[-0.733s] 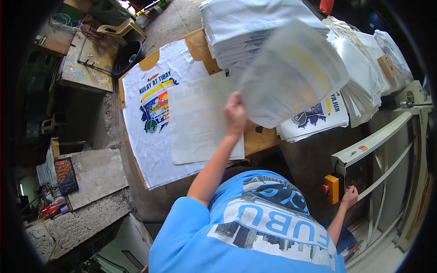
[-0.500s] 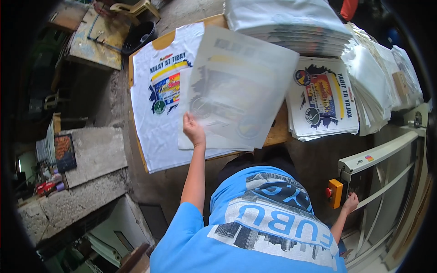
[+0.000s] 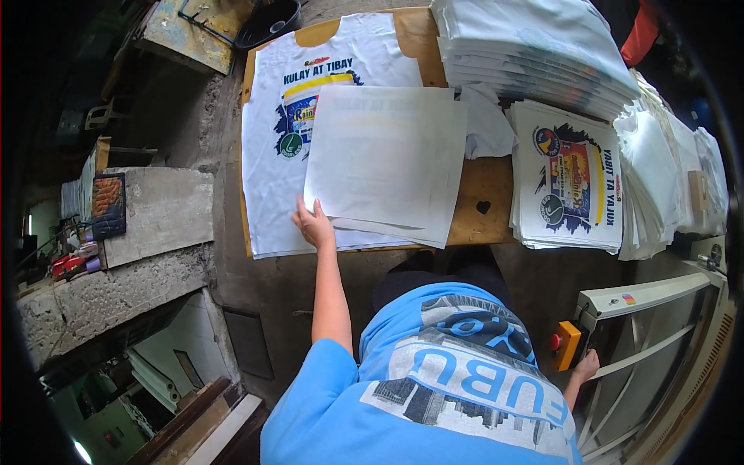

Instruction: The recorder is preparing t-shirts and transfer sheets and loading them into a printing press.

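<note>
My left hand (image 3: 314, 225) is at the lower left corner of a large white paper sheet (image 3: 380, 155), its fingers apart and touching the corner. Faint print shows through the sheet. It lies over other paper sheets and the lower part of a white printed T-shirt (image 3: 267, 186), spread on a wooden table (image 3: 484, 190). To my right, my right hand (image 3: 587, 366) is closed on the pale handle bar (image 3: 643, 353) of a machine frame, beside an orange switch box (image 3: 568, 346) with a red button.
A stack of printed paper sheets (image 3: 570, 186) stands at the table's right, with folded white cloth (image 3: 535, 46) piled behind it. More white bundles (image 3: 647, 155) lean at the far right. A concrete ledge (image 3: 159, 213) lies to the left. A red sleeve (image 3: 642, 35) shows at top right.
The paper sheet has come down flat over the shirt, and my left hand has loosened at its corner. My right hand has stayed at the bar. The view has shifted slightly.
</note>
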`<action>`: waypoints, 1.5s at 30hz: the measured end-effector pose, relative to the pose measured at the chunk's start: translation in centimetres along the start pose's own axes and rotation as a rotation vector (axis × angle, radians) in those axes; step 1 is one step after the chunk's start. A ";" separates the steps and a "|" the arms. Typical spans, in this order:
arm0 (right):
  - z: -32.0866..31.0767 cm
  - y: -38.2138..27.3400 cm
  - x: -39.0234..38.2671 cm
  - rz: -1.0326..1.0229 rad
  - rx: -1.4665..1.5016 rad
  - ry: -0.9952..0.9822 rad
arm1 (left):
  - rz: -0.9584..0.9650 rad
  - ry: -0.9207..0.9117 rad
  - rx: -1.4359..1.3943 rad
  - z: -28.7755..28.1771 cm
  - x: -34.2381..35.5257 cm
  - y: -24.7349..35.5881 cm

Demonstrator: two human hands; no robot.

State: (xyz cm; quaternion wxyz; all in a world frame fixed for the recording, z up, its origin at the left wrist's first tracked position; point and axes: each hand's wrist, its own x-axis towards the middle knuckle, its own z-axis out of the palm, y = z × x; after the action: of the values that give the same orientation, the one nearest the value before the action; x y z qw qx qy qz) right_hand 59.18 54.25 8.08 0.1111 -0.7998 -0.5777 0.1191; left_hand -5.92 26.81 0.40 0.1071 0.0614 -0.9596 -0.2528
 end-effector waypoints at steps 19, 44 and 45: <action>-0.9 -5.1 -2.7 0.141 0.159 0.279 | 1.551 -0.941 -0.359 6.2 -27.0 25.6; -0.7 -4.1 -2.6 0.080 0.094 0.254 | 0.150 -0.701 -0.811 3.4 -2.1 20.4; -0.8 -4.2 -2.5 0.093 0.073 0.241 | 0.127 -0.684 -0.804 3.4 -1.2 17.2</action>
State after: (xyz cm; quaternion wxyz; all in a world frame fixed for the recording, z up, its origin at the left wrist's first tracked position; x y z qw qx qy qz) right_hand 54.93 53.13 10.29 0.2030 -0.8297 -0.5177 0.0479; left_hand -6.68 43.48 5.85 -0.1815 -0.1288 -0.7691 -0.5992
